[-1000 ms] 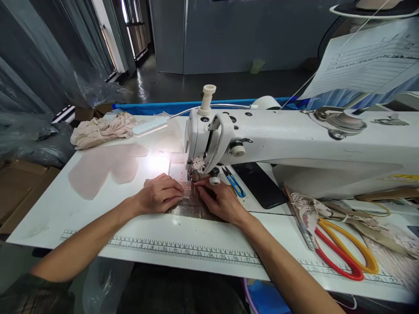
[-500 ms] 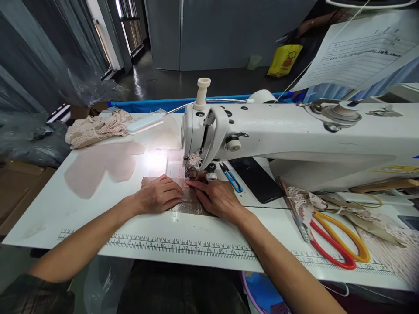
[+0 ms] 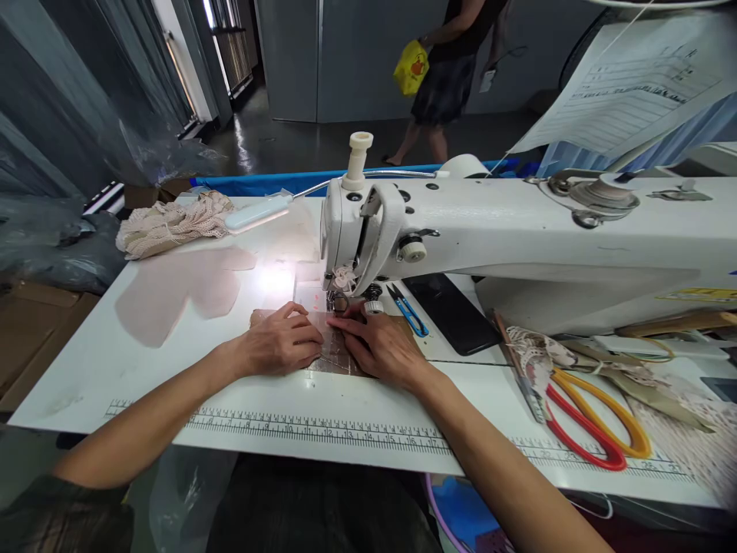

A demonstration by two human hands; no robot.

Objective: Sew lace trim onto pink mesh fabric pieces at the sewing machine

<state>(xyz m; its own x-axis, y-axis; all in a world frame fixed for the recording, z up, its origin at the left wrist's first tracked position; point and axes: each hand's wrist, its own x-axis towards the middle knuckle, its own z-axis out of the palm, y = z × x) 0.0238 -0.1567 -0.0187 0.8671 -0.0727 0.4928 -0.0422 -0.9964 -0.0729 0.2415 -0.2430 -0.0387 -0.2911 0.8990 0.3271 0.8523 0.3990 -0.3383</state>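
My left hand [image 3: 280,343] and my right hand [image 3: 381,346] lie side by side on a small sheer piece of fabric [image 3: 332,355] just in front of the presser foot [image 3: 339,303] of a white sewing machine [image 3: 495,238]. Both hands have their fingers curled and pressed down on the fabric, fingertips nearly touching at its middle. The machine's lamp [image 3: 258,213] lights the spot behind my left hand.
A pinkish cut fabric piece [image 3: 173,289] and a lace bundle [image 3: 166,223] lie at the left. Blue thread snips [image 3: 408,311], a dark phone [image 3: 452,313], red and yellow scissors [image 3: 593,430] and lace trims [image 3: 576,361] sit at the right. A person with a yellow bag [image 3: 411,67] walks behind.
Both hands stay on the fabric near the foot, barely shifted. A person carrying a yellow bag has walked into view behind the table.
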